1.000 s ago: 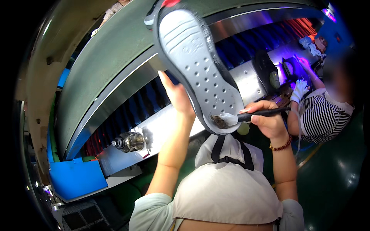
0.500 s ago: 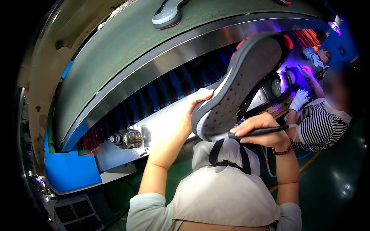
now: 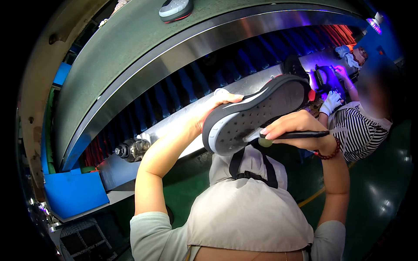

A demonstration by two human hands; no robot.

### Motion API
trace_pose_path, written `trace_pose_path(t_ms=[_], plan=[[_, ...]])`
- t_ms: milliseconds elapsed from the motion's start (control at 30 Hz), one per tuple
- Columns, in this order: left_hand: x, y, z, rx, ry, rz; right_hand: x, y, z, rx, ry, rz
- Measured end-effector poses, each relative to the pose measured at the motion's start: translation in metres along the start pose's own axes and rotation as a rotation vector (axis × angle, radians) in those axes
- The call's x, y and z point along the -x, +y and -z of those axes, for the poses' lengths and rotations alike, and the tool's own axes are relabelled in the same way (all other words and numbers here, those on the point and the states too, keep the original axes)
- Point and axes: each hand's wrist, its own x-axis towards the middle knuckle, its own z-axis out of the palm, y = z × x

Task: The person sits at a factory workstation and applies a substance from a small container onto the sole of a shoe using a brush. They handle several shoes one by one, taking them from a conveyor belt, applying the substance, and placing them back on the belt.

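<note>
My left hand (image 3: 213, 108) grips a shoe sole (image 3: 265, 104) by its near left end, with the thumb on its edge. The sole is grey and black with a pale end, a red patch at the far end and a dotted inner face turned up toward me. My right hand (image 3: 298, 126) is closed around the black handle of a brush (image 3: 300, 135). Its pale bristles touch the sole's inner face near the pale end. The right fingertips are close to the sole's edge.
A green conveyor belt (image 3: 126, 52) with a metal rim (image 3: 165, 61) curves across the back, carrying another sole (image 3: 176, 9). On the metal ledge stands a bottle (image 3: 133, 150). A blue panel (image 3: 76, 193) is at left. At right, a co-worker in a striped shirt (image 3: 359, 135) works under purple light.
The sole has tilted lower and flatter, its far end swinging down. The brush tip has moved from the sole's near rim further onto its inner face. The whole view has shifted slightly.
</note>
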Motion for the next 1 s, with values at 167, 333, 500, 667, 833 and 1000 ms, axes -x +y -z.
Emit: trace_pose_path(t_ms=[167, 333, 500, 667, 833, 1000], plan=[[0.010, -0.003, 0.001, 0.004, 0.068, -0.006, 0.008, -0.011, 0.002, 0.107, -0.245, 0.010], [0.016, 0.000, 0.011, 0.041, 0.072, -0.042, 0.013, 0.007, -0.003, 0.149, 0.004, 0.001], [0.024, -0.002, 0.023, 0.124, -0.048, -0.073, 0.022, -0.006, 0.000, 0.095, 0.043, -0.014], [0.031, -0.006, 0.039, 0.157, 0.058, -0.131, 0.028, 0.001, 0.000, 0.124, 0.053, -0.053], [0.031, -0.010, 0.049, 0.190, 0.040, -0.178, 0.037, 0.013, 0.012, 0.065, 0.310, -0.147], [0.027, -0.011, 0.054, 0.197, 0.029, -0.223, 0.044, 0.008, 0.019, 0.010, 0.184, -0.190]])
